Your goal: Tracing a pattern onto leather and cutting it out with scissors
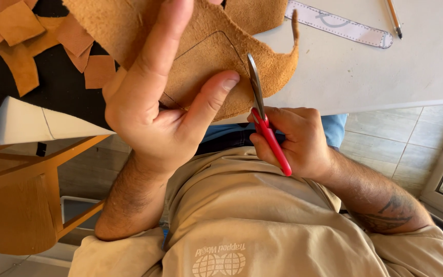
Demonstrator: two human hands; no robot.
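Left hand (pixel 155 110), fingers spread, pinches a tan suede sheet (pixel 216 51) at upper centre between thumb and fingers. Right hand (pixel 296 141), closed around red-handled scissors (pixel 265 118), sets the blades at the sheet's lower edge. Suede scraps (pixel 21 46) lie upper left; white table (pixel 385 77), ruler (pixel 339 23) and pencil (pixel 394 18) upper right.

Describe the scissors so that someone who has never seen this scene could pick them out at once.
Start at the white table and find the big tan suede piece that hangs over its near edge, held by the left hand. The scissors are at its right side, gripped by the right hand. They alone have bright red handles and a grey metal blade.
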